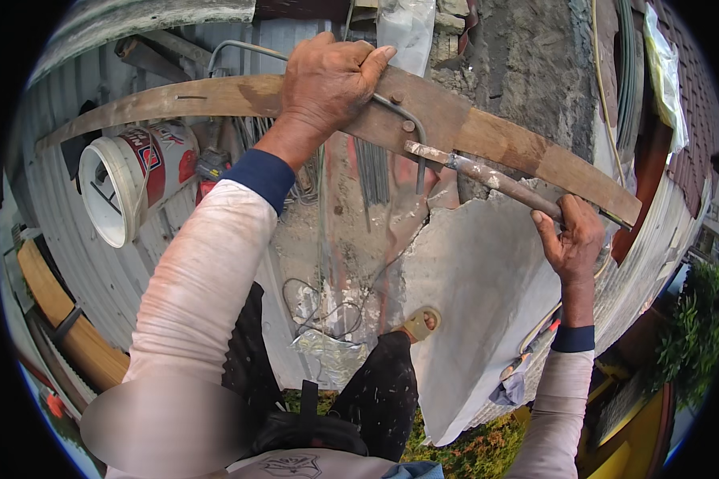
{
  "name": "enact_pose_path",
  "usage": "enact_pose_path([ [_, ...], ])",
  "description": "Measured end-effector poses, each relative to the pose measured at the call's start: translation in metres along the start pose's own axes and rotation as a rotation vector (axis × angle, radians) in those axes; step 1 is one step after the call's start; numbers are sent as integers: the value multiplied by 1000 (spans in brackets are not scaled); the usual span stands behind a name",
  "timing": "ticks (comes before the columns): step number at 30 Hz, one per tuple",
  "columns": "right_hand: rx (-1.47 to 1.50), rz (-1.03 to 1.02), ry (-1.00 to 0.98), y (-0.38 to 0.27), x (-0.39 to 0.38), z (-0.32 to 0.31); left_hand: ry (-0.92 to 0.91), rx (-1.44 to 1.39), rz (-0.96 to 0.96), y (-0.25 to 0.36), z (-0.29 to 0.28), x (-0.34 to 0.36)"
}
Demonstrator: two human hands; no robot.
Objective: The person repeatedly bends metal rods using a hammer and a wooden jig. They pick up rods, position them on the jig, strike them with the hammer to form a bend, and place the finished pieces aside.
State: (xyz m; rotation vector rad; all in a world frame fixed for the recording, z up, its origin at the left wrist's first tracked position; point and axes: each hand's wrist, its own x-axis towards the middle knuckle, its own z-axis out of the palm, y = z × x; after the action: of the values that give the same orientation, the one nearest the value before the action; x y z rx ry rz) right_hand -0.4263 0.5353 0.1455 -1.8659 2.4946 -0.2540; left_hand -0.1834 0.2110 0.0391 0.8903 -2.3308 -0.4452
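Note:
A long wooden board (503, 140) with two stubby metal pegs (407, 125) spans the view. My left hand (327, 88) is closed over a bent steel rod (248, 48) at the board's middle; the rod's near end angles down beside the pegs. My right hand (567, 235) grips the lower end of a paint-spattered metal pipe tool (495, 180), whose flattened head lies against the rod below the pegs. How far my left fingers also grip the board is hidden.
A white bucket (104, 195) lies tipped on corrugated sheeting (72, 223) at left. A rough concrete ledge (519, 64), pale slab (463, 303), loose wire (319, 319) and rod bundle (371, 176) surround my sandalled foot (419, 323). Roof tiles (687, 184) and plants (687, 343) show at right.

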Motion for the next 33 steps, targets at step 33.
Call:
enact_pose_path([
  [33,-144,387,326,-55,-55,61,-244,121,-53,-3,2,10],
])
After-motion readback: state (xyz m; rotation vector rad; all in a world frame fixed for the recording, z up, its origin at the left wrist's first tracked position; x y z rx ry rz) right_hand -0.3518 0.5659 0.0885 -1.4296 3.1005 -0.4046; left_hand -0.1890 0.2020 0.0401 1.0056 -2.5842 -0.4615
